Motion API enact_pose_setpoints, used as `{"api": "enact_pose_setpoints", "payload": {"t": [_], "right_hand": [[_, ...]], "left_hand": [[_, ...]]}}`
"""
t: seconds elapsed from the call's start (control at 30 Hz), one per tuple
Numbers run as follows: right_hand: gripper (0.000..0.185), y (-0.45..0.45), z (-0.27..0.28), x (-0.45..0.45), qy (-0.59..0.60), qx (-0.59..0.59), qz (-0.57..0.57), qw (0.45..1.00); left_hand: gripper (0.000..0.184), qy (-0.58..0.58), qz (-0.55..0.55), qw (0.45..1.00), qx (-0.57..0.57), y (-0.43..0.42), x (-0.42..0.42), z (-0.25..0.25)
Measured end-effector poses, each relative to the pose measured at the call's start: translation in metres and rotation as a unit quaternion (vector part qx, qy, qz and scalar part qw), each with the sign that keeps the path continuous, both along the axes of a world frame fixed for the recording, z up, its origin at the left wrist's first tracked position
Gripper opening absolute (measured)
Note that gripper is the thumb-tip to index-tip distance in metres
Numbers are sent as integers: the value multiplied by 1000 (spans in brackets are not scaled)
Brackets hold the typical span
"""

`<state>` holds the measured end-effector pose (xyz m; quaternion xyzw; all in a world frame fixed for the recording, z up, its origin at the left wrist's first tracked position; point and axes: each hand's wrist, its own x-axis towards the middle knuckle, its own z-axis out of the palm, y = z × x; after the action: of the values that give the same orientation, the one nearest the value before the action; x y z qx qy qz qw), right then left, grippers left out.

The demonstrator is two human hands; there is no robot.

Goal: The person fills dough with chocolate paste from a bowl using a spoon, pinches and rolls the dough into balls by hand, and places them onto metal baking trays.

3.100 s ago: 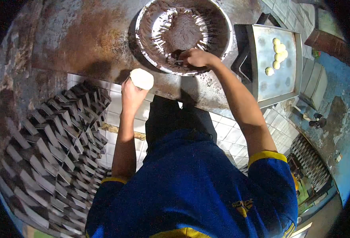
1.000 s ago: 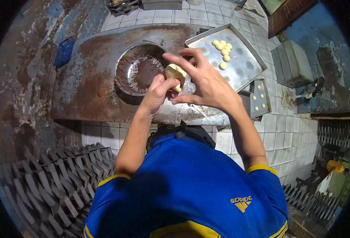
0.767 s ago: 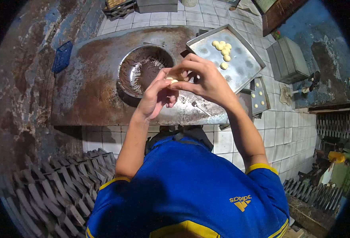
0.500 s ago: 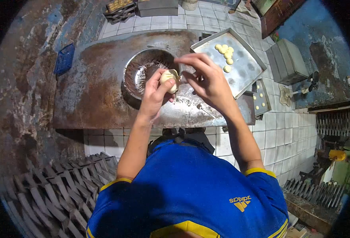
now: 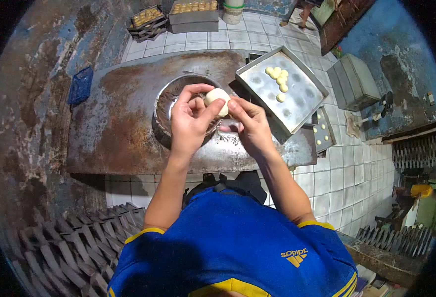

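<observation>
A pale, rounded dough ball (image 5: 217, 97) is held up between my two hands, over the right side of a round metal pot (image 5: 159, 119). My left hand (image 5: 190, 119) grips it with the thumb in front and the fingers curled behind. My right hand (image 5: 251, 123) pinches its right side with thumb and fingertips. Dark brown filling smears the pot's inside, partly hidden behind my left hand. To the right, a square metal tray (image 5: 297, 74) carries several pale dough balls (image 5: 280, 79) in a cluster.
The pot stands on a worn metal table (image 5: 114, 123). A second tray (image 5: 324, 129) with small dough balls lies lower at the right. A blue basket (image 5: 81, 86) is at the left edge. Trays of buns (image 5: 194, 15) stand at the back, near a person's legs (image 5: 304, 17).
My right hand has come in from the right and now touches the dough ball, which looks rounder and smoother. The view has tilted up slightly.
</observation>
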<state>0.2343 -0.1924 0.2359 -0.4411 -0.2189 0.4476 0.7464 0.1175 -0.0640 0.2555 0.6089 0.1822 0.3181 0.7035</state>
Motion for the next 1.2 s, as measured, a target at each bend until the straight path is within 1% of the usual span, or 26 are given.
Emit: {"api": "enact_pose_setpoints", "payload": {"t": [0.03, 0.07, 0.1, 0.17, 0.2, 0.23, 0.27, 0.33, 0.4, 0.43, 0.5, 0.57, 0.6, 0.67, 0.73, 0.8, 0.87, 0.9, 0.97, 1.0, 1.03, 1.07, 1.1, 1.13, 1.17, 1.2], "right_hand": [[45, -1, 3, -1, 81, -7, 28, 996], [49, -1, 3, -3, 113, 11, 51, 992], [54, 0, 3, -5, 144, 28, 74, 986], [59, -1, -14, -6, 185, 120, 73, 973], [57, 0, -3, -8, 135, 97, 6, 986], [55, 0, 8, -7, 85, 73, -63, 992], [43, 1, 4, 2, 5, 123, -109, 986], [32, 0, -4, 22, -124, 118, -201, 965], [32, -17, -13, 44, -157, 119, -205, 959], [34, -27, -2, 51, -99, 111, -149, 978], [42, -47, 26, 75, -113, 127, -51, 984], [45, -60, 47, 84, -45, 104, 3, 994], [45, -68, 24, 105, -198, 14, -34, 980], [45, -66, -14, 126, -207, 151, -180, 950], [44, -77, -18, 145, -212, 172, -210, 939], [38, -88, -4, 160, -176, 112, -130, 969], [42, -107, 13, 188, -186, 58, -51, 980], [46, -114, 9, 197, -146, 48, -19, 988], [45, -110, -26, 201, -164, 85, -191, 964], [42, -105, -35, 213, -194, 69, -208, 956], [40, -107, -38, 228, -225, 33, -166, 960], [37, -117, -35, 250, -278, -40, -25, 959], [33, -120, -16, 277, -333, -102, 134, 928], [25, -127, -23, 292, -382, -105, 150, 906], [30, -132, -24, 303, -334, -215, 91, 913], [31, -127, -30, 313, -288, -202, 40, 935]], "left_hand": [[33, 14, 31, 995, 95, 1, 5, 6], [22, -70, 49, 996, 39, -7, 18, 12], [22, -73, 55, 995, 40, -8, 24, 17], [23, -72, 38, 986, 144, -8, 39, 27], [22, -100, 2, 987, 123, -15, 48, 33], [20, -100, -81, 990, 56, -21, 53, 40], [20, -118, -99, 987, 54, -28, 62, 39], [19, -127, -142, 981, 39, -38, 78, 39], [19, -148, -157, 976, 5, -46, 98, 38], [19, -172, -168, 970, -26, -51, 107, 38], [19, -184, -169, 968, -16, -51, 124, 46], [19, -200, -114, 972, -49, -52, 141, 49], [22, -193, -155, 968, -34, -63, 152, 43], [27, -174, -199, 964, -37, -90, 176, 32], [30, -158, -207, 963, -63, -102, 201, 24], [34, -199, -190, 960, 48, -95, 221, 17], [45, -233, -189, 953, 47, -90, 237, 14], [49, -239, -185, 952, 51, -94, 243, 16], [52, -198, -163, 966, 34, -116, 262, 8], [54, -178, -153, 972, 25, -127, 271, 4], [54, -152, -127, 980, -10, -120, 277, -8], [54, -127, -100, 986, -48, -114, 283, -21], [55, -103, -73, 988, -86, -108, 289, -33], [56, -7, -20, 994, 103, -90, 294, -55], [58, 62, -17, 981, 185, -83, 303, -77], [59, 128, -14, 955, 267, -75, 312, -99]]}}
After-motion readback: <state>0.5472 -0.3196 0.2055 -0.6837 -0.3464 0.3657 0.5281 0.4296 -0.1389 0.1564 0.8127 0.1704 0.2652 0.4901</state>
